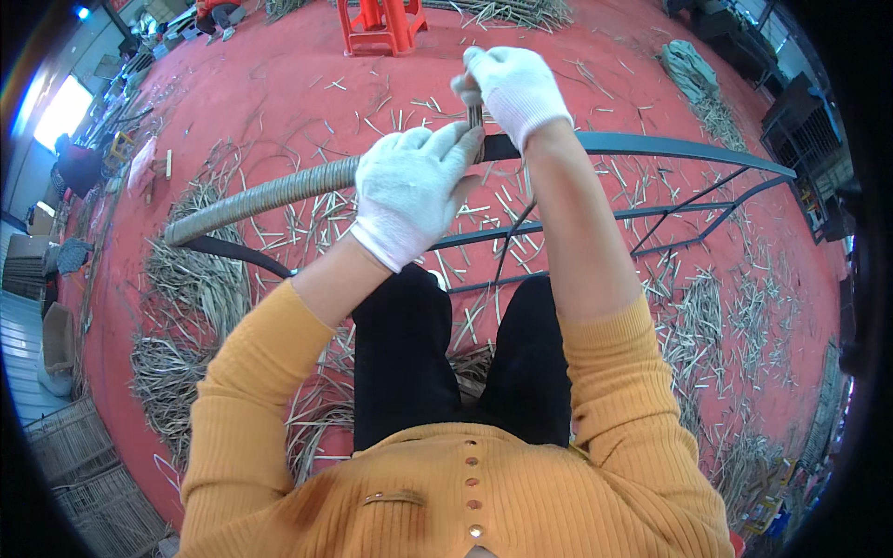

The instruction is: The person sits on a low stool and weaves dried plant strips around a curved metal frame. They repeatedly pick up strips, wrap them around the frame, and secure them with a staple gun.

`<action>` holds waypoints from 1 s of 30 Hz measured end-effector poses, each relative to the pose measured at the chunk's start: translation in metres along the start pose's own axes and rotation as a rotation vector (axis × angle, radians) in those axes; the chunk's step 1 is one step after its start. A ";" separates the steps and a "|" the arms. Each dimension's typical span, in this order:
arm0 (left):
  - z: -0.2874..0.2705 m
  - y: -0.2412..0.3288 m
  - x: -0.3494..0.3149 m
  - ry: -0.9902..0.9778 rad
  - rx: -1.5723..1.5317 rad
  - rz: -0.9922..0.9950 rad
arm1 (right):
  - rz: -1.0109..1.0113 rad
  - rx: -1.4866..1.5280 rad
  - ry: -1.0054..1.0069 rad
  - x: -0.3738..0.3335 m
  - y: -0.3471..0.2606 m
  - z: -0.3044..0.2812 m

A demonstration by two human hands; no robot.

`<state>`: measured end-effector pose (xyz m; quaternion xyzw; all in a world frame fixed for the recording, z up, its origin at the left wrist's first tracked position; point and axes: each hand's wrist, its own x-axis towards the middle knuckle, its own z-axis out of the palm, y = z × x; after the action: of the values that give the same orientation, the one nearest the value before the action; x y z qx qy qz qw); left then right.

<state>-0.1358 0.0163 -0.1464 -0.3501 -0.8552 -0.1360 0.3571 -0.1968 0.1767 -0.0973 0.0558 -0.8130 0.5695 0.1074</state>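
Note:
A curved dark metal frame [642, 144] lies across in front of my knees. Tan plant-fibre strands wrap its left stretch tightly, forming a ridged coil [270, 200]. The right stretch is bare metal. My left hand [414, 181], in a white knit glove, closes over the wrapped bar where the coil ends, thumb and fingers pressed by the strands. Above it and to the right, my right hand [507, 84], also white-gloved, is closed in a pinch on a short bundle of fibre strands [475, 116] that rises from the bar. Its fingertips are partly hidden.
Loose fibre strands and clippings litter the red floor [279, 93]. Heaps of dry strands [191, 279] lie at left, with more [702, 325] at right. A red plastic stool [381, 28] stands ahead. Another person [219, 14] sits far off at upper left. Woven panels [88, 465] lean at lower left.

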 end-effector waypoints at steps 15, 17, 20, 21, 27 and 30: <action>-0.006 -0.028 0.047 -0.669 -0.222 -0.201 | -0.264 0.075 0.123 -0.059 0.137 0.044; -0.001 -0.023 0.037 -0.468 -0.154 -0.098 | -0.351 -0.023 0.182 -0.059 0.151 0.041; 0.009 -0.024 0.028 -0.345 -0.120 -0.026 | -0.259 0.160 0.154 -0.094 0.136 0.042; 0.009 -0.026 0.025 -0.391 -0.116 -0.029 | -0.085 0.181 0.147 -0.101 0.120 0.043; -0.014 -0.020 0.012 -0.350 -0.249 0.029 | -0.011 0.322 0.050 -0.127 0.026 -0.007; -0.027 -0.010 0.001 -0.340 -0.202 -0.147 | -0.130 0.431 -0.100 -0.075 0.021 -0.014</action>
<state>-0.1291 -0.0031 -0.1269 -0.3387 -0.9085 -0.1855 0.1598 -0.1268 0.1949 -0.1300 0.1580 -0.6718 0.7182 0.0890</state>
